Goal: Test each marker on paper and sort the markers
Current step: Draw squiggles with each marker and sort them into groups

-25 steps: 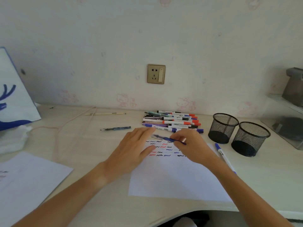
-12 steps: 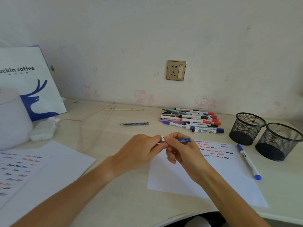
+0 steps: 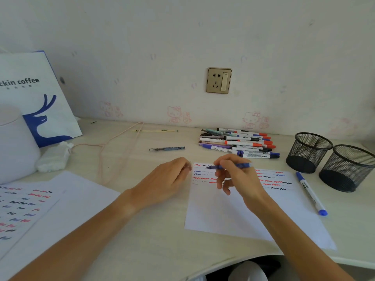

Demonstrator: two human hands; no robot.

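Observation:
My right hand (image 3: pixel 237 177) pinches a blue pen (image 3: pixel 241 165) above the test paper (image 3: pixel 243 216), its uncapped tip pointing left. My left hand (image 3: pixel 168 181) hovers just left of the paper's top corner and pinches a small clear cap (image 3: pixel 189 165) at its fingertips. The paper carries rows of red, blue and black squiggles. A pile of several markers (image 3: pixel 239 144) lies behind the paper near the wall. One blue-capped white marker (image 3: pixel 311 193) lies to the right of the paper. Two black mesh cups (image 3: pixel 308 153) (image 3: pixel 345 169) stand at the right.
A second sheet with squiggles (image 3: pixel 30 209) lies at the left front. A white coffee bag (image 3: pixel 36 94), a white container (image 3: pixel 14 147) and a tissue wad (image 3: pixel 53 158) sit at the left. A dark pen (image 3: pixel 167 148) and a pale stick (image 3: pixel 152 130) lie mid-desk.
My hands were together on the blue pen; now they are apart, the cap off in my left hand and the pen in my right. The view shifted left.

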